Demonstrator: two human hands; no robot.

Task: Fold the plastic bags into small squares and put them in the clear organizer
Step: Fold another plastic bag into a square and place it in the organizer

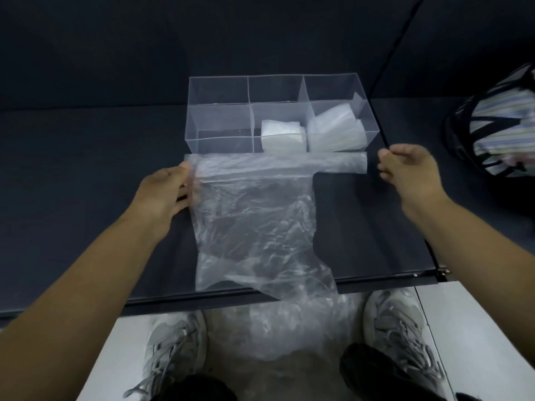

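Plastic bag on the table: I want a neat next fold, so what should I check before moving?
1. Left hand holds the plastic bag by its left edge: ok.
2. Right hand on the bag's right end: not ok, apart.
3. Bag smooth: not ok, wrinkled.
4. Bag wholly on the table: not ok, near end hangs over the edge.
5. Clear organizer has a free compartment: ok, left ones look empty.

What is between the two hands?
In the head view, the folded top strip of the plastic bag lies between them. The left hand holds one end; a bare gap of table parts the other end from the right hand.
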